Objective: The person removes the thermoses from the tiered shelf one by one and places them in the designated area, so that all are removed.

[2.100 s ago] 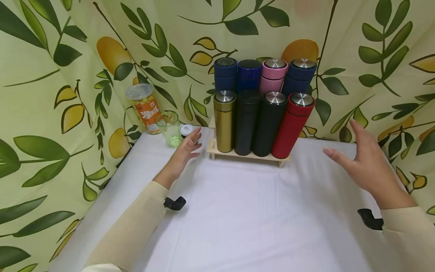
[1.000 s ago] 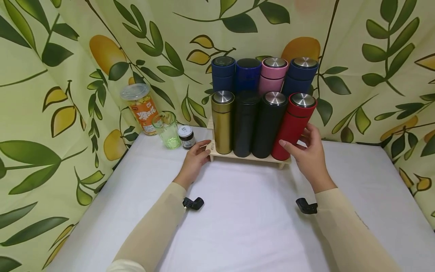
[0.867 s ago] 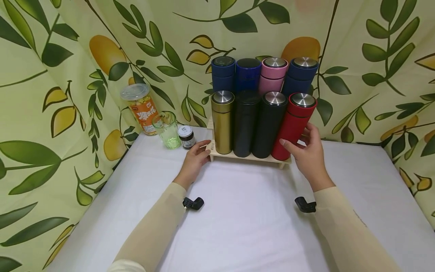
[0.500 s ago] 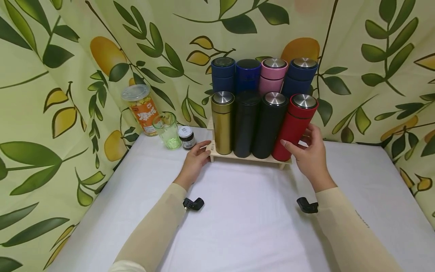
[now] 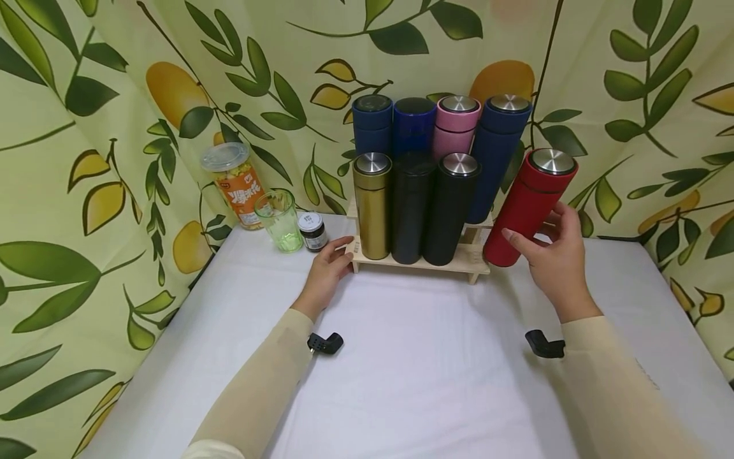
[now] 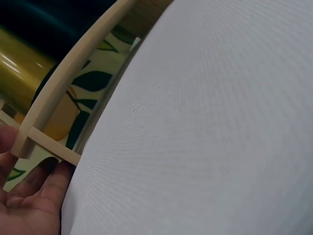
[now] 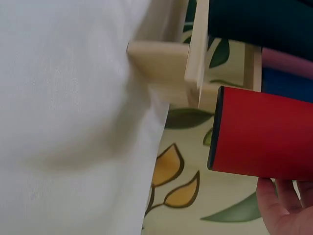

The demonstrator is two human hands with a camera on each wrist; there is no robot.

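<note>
In the head view my right hand (image 5: 559,261) grips a red thermos (image 5: 530,207) with a steel-topped lid, tilted and held off the right end of a two-tier wooden rack (image 5: 424,262). The right wrist view shows the dark-rimmed base of the red thermos (image 7: 264,132) beside the rack's end, with my fingers under its side. My left hand (image 5: 327,274) pinches the rack's left front corner; in the left wrist view thumb and fingers lie around the wooden leg (image 6: 51,144). A gold thermos (image 5: 374,207) and two black ones stand on the lower tier.
On the upper tier stand several more thermoses, including a pink one (image 5: 455,127) and a navy one (image 5: 499,159). Left of the rack are a dark jar with a white lid (image 5: 313,233), a green glass (image 5: 281,223) and a popcorn tub (image 5: 235,185). Leaf-patterned cloth hangs behind.
Both hands came in, the left to the rack's corner, the right onto the red thermos. The right hand then lifted the red thermos off the lower tier and moved it right.
</note>
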